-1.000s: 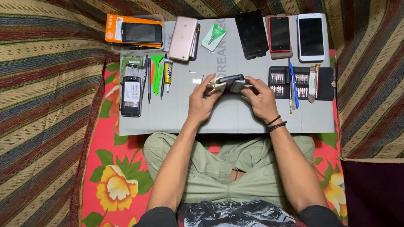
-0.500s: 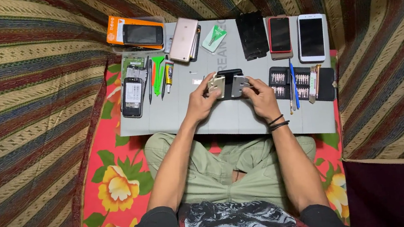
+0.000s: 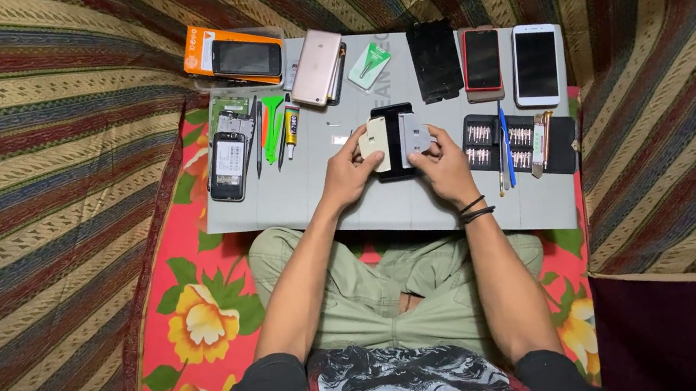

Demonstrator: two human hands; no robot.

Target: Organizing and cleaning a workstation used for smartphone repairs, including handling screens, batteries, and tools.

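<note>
— Hands first: our left hand (image 3: 351, 169) and right hand (image 3: 441, 164) both pinch the opened phone (image 3: 394, 141) from either side, fingers curled on its edges, thumbs on top, so it sits steady above the grey work mat (image 3: 305, 200).

— And where is it, exactly?

— Middle of the mat, just in front of us, a pale panel on its left half and a dark strip down the centre. We can't tell what the panel is.

— What lies around it?

— Within reach, we judge: a screwdriver bit case (image 3: 519, 143) just right, a glue tube (image 3: 292, 126) and green pry tools (image 3: 273, 126) to the left — and a row of spare phones along the far edge, the white phone (image 3: 537, 64) among them.
</note>
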